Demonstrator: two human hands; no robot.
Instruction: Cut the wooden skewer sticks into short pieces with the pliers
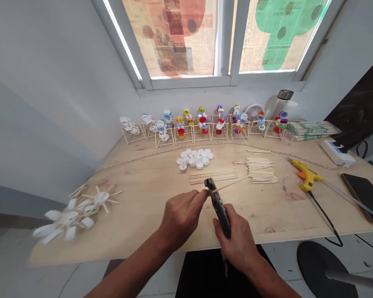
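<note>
My right hand (236, 236) is wrapped around the handles of dark metal pliers (219, 207), whose head points up and away from me. A thin wooden stick (231, 184) crosses at the pliers' jaws and slants up to the right. Beside the jaws, my left hand (182, 213) is closed in a pinch at the stick's near end; its fingertips are partly hidden. Just beyond lie a row of long wooden sticks (213, 176), a pile of short cut sticks (261, 169) and a cluster of white bottle caps (195, 158).
Stick frames with colourful cap wheels (202, 126) line the wall. White wheel assemblies (70, 217) lie at left. To the right are a yellow glue gun (307, 174) with its cord, a phone (363, 194), a power strip (337, 153), bagged sticks (312, 130) and a bottle (281, 105).
</note>
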